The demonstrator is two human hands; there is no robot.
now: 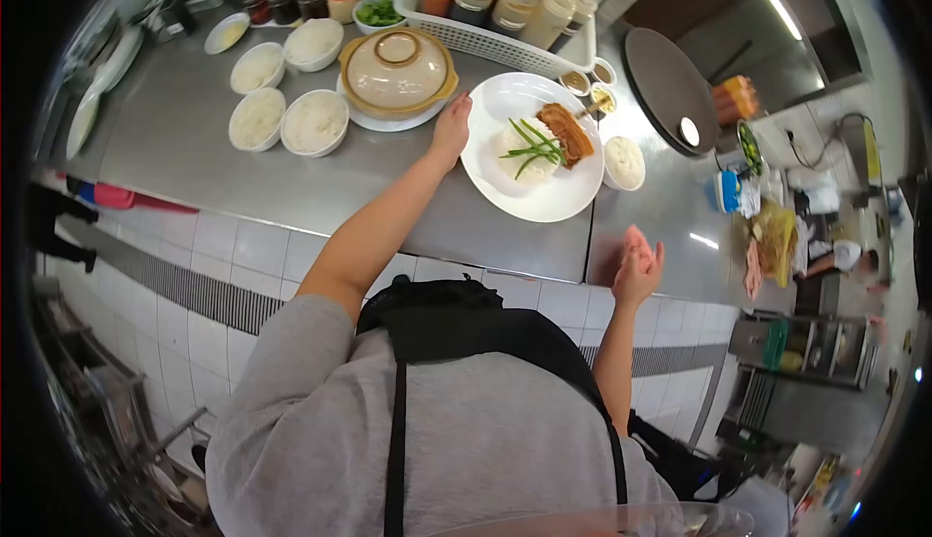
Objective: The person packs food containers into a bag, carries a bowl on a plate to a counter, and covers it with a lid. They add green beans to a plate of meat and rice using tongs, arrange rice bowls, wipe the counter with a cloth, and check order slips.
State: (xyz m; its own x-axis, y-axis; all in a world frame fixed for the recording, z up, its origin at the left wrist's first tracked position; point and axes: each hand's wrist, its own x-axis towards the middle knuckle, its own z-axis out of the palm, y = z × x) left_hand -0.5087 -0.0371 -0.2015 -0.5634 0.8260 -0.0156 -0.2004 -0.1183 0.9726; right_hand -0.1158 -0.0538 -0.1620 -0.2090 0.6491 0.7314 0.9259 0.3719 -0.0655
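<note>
My left hand (450,135) is at the left rim of a large white plate (488,183), touching it, with some of its fingers hidden by the rim. On the plate lie a mound of white rice (519,160), several green stalks (536,146) across it, and a browned slab of meat (565,134) with what looks like a bone sticking out. My right hand (638,270) is held near the counter's front edge, palm turned up, fingers apart, with nothing in it. Left of the plate stands a lidded clay pot (396,71) on a white dish.
Several bowls of rice (316,122) stand left of the pot; another rice bowl (624,163) is right of the plate. Behind are a white basket (495,47) of sauce bottles and a bowl of chopped greens (379,13). A dark round pan (670,85) sits at the right.
</note>
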